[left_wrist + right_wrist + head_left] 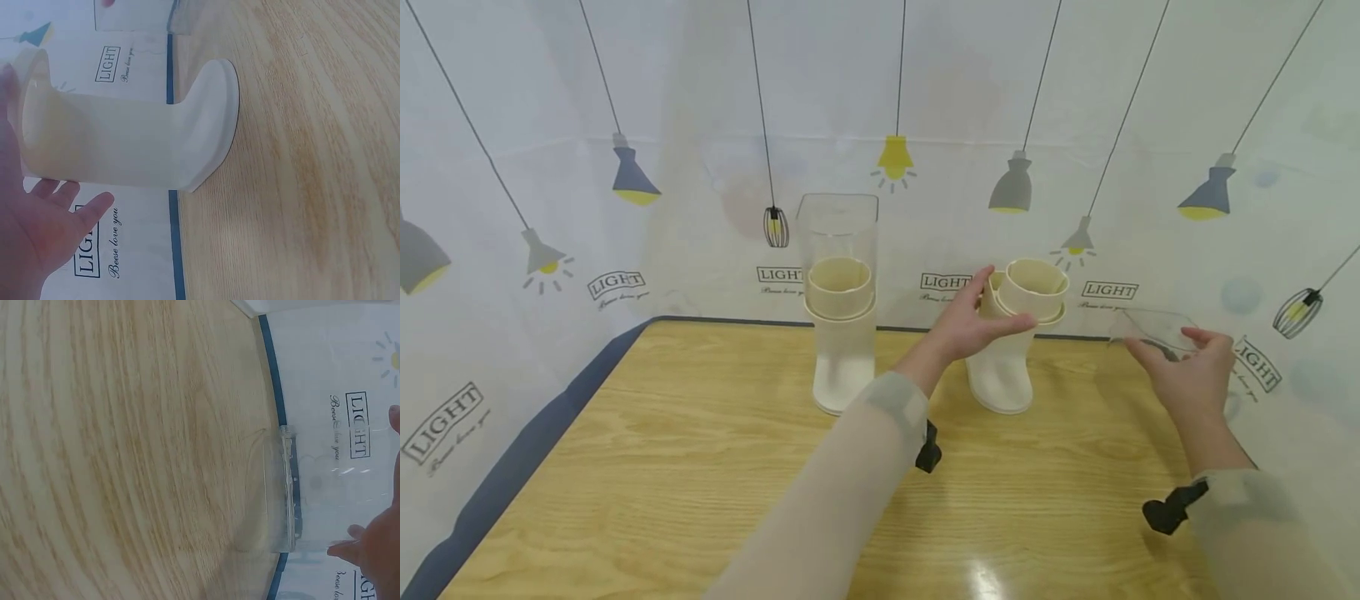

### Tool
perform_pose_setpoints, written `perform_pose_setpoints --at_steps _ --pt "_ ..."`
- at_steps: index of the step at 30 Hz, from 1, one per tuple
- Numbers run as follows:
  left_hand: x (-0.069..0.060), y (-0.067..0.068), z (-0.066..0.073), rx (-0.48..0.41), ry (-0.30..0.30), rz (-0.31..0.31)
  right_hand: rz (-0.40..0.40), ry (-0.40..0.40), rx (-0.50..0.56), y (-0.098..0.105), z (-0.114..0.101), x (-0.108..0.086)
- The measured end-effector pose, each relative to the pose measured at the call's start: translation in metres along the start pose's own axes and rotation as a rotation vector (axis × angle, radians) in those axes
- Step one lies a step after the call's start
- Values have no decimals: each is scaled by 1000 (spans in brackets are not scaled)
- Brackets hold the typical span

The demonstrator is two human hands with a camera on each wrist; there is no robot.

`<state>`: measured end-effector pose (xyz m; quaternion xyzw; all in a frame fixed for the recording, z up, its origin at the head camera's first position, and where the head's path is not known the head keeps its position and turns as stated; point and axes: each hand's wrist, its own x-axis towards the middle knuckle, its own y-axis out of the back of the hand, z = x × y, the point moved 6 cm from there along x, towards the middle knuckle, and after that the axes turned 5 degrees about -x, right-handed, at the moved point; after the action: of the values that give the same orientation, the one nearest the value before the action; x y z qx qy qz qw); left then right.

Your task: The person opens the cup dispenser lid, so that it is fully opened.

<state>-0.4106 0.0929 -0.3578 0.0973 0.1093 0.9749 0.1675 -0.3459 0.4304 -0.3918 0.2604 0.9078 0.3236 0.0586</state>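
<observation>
A white dispenser stand (1003, 379) with a round cream collar (1037, 279) on top stands near the back edge of the table. My left hand (964, 323) grips its upper part, thumb across the front; in the left wrist view several of its fingers (94, 211) lie along the stand's side. Out to the right, my right hand (1198, 375) holds a clear plastic container (272, 500) by its rim, between thumb and fingers. The container is see-through, so its outline is faint in the head view.
A second white stand (845, 362) is left of the first, with a clear square container (838, 218) upright on it. Behind the wooden table (685, 467) hangs a pale cloth backdrop (700, 167) printed with lamps. The table's back edge is dark blue.
</observation>
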Motion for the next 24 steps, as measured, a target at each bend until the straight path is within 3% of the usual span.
perform_pose_setpoints --at_steps 11,19,24 --pt "1 -3 2 -1 -2 -2 -1 79 -80 6 12 11" --pt "4 -4 -1 -6 -11 -6 -27 56 -50 -1 20 18" --pt "3 -4 -1 -10 -11 -10 -14 93 -67 -2 20 22"
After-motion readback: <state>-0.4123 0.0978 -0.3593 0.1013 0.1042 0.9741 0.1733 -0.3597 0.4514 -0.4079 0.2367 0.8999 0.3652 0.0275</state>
